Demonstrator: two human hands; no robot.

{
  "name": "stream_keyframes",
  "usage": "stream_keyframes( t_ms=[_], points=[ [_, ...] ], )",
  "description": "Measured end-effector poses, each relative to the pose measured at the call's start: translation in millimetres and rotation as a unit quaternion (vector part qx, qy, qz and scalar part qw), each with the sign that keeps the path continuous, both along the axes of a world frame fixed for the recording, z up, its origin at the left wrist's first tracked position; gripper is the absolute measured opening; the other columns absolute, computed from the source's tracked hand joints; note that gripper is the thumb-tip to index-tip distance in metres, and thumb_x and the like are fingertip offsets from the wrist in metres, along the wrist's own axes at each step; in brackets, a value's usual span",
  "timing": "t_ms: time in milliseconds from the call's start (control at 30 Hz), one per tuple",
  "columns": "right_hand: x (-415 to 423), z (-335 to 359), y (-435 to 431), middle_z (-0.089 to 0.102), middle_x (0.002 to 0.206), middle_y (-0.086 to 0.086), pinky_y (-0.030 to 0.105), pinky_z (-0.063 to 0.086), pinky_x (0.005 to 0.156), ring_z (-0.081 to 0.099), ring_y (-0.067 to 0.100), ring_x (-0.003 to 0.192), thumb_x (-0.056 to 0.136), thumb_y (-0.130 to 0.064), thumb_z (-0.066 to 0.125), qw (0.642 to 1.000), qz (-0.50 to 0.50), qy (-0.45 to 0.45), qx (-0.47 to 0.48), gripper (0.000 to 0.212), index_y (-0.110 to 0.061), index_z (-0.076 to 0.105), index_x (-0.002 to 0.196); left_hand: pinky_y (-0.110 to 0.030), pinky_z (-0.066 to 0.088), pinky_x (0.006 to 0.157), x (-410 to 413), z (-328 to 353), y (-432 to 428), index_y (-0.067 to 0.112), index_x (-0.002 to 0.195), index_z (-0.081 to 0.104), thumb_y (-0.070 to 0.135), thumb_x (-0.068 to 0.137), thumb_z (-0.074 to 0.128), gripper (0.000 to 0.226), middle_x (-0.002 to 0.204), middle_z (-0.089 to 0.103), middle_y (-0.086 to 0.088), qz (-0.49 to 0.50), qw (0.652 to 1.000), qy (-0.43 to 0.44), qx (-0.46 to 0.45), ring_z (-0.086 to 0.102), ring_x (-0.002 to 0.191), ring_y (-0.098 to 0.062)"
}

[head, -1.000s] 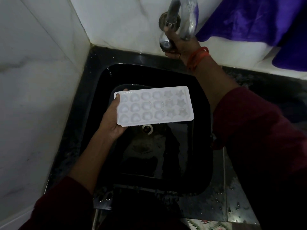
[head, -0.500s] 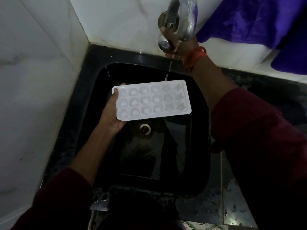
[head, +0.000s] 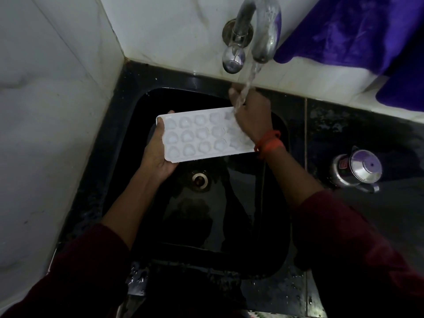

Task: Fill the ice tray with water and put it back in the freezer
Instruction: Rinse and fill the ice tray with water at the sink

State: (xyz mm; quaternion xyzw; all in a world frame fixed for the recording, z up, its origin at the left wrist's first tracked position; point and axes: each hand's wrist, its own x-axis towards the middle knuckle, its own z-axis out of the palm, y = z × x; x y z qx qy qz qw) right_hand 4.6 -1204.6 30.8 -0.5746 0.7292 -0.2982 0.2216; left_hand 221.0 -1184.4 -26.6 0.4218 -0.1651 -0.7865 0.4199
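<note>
A white ice tray (head: pixel 197 136) with heart and star moulds hangs level over the black sink (head: pixel 229 226). My left hand (head: pixel 158 154) grips its left end, thumb on the rim. My right hand (head: pixel 252 115), an orange thread at its wrist, lies over the tray's right end with fingers reaching past the far edge; whether it holds the tray is unclear. Water (head: pixel 249 83) runs from the steel tap (head: pixel 263 31) onto that hand and the tray's right end. The tap knob (head: pixel 232 58) is free.
A drain (head: pixel 199 179) sits in the sink floor below the tray. A steel lidded pot (head: pixel 356 169) stands on the wet black counter (head: pixel 355 125) to the right. Purple cloth (head: pixel 355 26) hangs at the upper right. White marble walls (head: pixel 46 134) close the left and back.
My right hand let go of the tap knob and came down onto the tray's right end. The trickle grew to a steady stream. The tray stayed in my left hand.
</note>
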Motion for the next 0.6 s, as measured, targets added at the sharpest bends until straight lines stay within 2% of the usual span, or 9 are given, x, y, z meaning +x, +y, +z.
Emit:
stream_keyframes(
  t_ms=[33, 100, 133, 200, 300, 400, 467, 533, 600],
  points=[
    [1, -7, 10, 0.060, 0.136, 0.011, 0.039, 0.038, 0.112, 0.053, 0.023, 0.129, 0.103, -0.039, 0.045, 0.994, 0.032, 0.103, 0.009, 0.047, -0.008, 0.057, 0.135, -0.049, 0.059, 0.095, -2, 1, -1, 0.014, 0.154, 0.047, 0.055, 0.108, 0.039, 0.062, 0.144, 0.062, -0.015, 0.000, 1.000, 0.003, 0.010, 0.062, 0.130, -0.034],
    [5, -20, 29, 0.027, 0.161, 0.012, 0.044, 0.012, 0.124, 0.020, 0.026, 0.151, 0.104, -0.048, 0.032, 0.960, 0.079, 0.265, 0.048, 0.064, -0.008, 0.032, 0.153, -0.045, 0.061, 0.087, -5, 0, -2, 0.014, 0.152, 0.049, 0.058, 0.107, 0.039, 0.064, 0.143, 0.063, -0.015, 0.011, 0.999, 0.018, 0.030, 0.065, 0.125, -0.034],
    [9, -25, 37, 0.011, 0.166, 0.011, 0.045, 0.002, 0.125, 0.006, 0.026, 0.154, 0.103, -0.052, 0.027, 0.946, 0.094, 0.303, 0.065, 0.070, -0.008, 0.018, 0.157, -0.045, 0.061, 0.085, -8, 0, -2, 0.014, 0.149, 0.054, 0.059, 0.106, 0.041, 0.064, 0.141, 0.064, -0.016, 0.017, 0.999, 0.032, 0.038, 0.067, 0.122, -0.034],
    [18, -33, 49, -0.004, 0.166, 0.012, 0.047, -0.005, 0.124, -0.006, 0.027, 0.154, 0.103, -0.055, 0.022, 0.937, 0.109, 0.320, 0.092, 0.076, -0.007, 0.001, 0.158, -0.047, 0.060, 0.088, -13, -3, 1, 0.014, 0.135, 0.068, 0.062, 0.099, 0.051, 0.062, 0.137, 0.067, -0.017, 0.028, 0.994, 0.082, 0.060, 0.069, 0.118, -0.035],
    [38, -40, 62, -0.008, 0.166, 0.012, 0.048, -0.004, 0.123, -0.008, 0.028, 0.153, 0.102, -0.058, 0.018, 0.928, 0.145, 0.327, 0.108, 0.076, -0.011, -0.005, 0.158, -0.047, 0.059, 0.092, -19, -11, 4, 0.020, 0.143, 0.060, 0.066, 0.094, 0.054, 0.067, 0.142, 0.064, -0.014, 0.047, 0.992, 0.088, 0.079, 0.070, 0.117, -0.031],
    [64, -40, 69, -0.003, 0.167, 0.006, 0.051, 0.002, 0.123, -0.005, 0.026, 0.154, 0.102, -0.056, 0.013, 0.914, 0.211, 0.339, 0.078, 0.067, -0.023, 0.002, 0.159, -0.036, 0.063, 0.078, -30, -18, 5, 0.025, 0.149, 0.051, 0.071, 0.099, 0.038, 0.069, 0.127, 0.074, -0.003, 0.042, 0.995, 0.037, 0.085, 0.077, 0.101, -0.019],
    [79, -38, 71, 0.004, 0.167, 0.006, 0.052, 0.006, 0.122, 0.001, 0.025, 0.154, 0.102, -0.054, 0.010, 0.900, 0.255, 0.351, 0.046, 0.066, -0.022, 0.009, 0.159, -0.037, 0.062, 0.078, -37, -20, 7, 0.029, 0.131, 0.068, 0.068, 0.100, 0.041, 0.056, 0.115, 0.078, 0.000, 0.062, 0.994, 0.051, 0.073, 0.076, 0.103, -0.019],
    [87, -34, 71, 0.008, 0.167, 0.005, 0.049, 0.006, 0.123, 0.002, 0.022, 0.154, 0.100, -0.057, 0.007, 0.899, 0.258, 0.352, 0.036, 0.072, -0.016, 0.013, 0.159, -0.030, 0.062, 0.074, -39, -20, 7, 0.033, 0.102, 0.083, 0.069, 0.099, 0.041, 0.055, 0.109, 0.078, 0.009, 0.059, 0.996, 0.035, 0.062, 0.077, 0.096, -0.008],
    [87, -32, 71, 0.008, 0.167, 0.004, 0.047, 0.004, 0.124, 0.002, 0.020, 0.154, 0.097, -0.063, 0.008, 0.902, 0.248, 0.351, 0.037, 0.079, -0.015, 0.013, 0.159, -0.028, 0.062, 0.073, -40, -20, 6, 0.034, 0.090, 0.085, 0.070, 0.099, 0.041, 0.057, 0.107, 0.076, 0.011, 0.048, 0.996, 0.043, 0.061, 0.076, 0.093, -0.005]
  ],
)
